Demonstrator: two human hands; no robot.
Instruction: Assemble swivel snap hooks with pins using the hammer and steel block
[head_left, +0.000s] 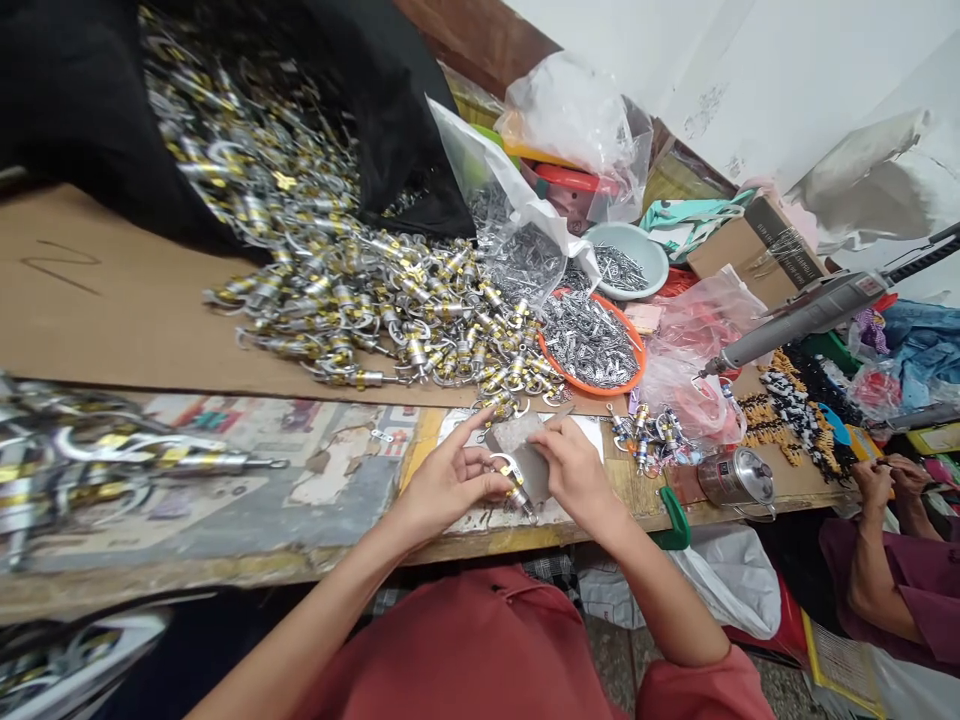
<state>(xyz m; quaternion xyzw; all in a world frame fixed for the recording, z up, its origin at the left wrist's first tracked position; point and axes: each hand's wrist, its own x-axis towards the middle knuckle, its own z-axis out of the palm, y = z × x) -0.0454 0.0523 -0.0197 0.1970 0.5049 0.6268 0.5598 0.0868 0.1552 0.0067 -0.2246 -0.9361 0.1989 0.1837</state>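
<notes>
Between the thumb and fingers of my left hand (pixel 446 480) is a silver-and-yellow metal hook fitting (pixel 514 482), its curved hook upward and its barrel pointing down toward the table edge. My right hand (pixel 581 470) is closed in a pinch just right of it; whatever is between those fingertips is too small to make out. Under both hands lies a flat grey metal block (pixel 531 462) on white paper. A large pile of similar hook fittings (pixel 352 300) spreads behind my hands, spilling from a black bag (pixel 409 110).
An orange basket (pixel 643 350) of small metal parts and a pale bowl (pixel 660 262) of pins stand behind. A grey power screwdriver (pixel 795 320) hangs at right. Near the edge are a metal mug (pixel 735 478) and green clamp (pixel 675 520). A co-worker's hands (pixel 889 480) show far right.
</notes>
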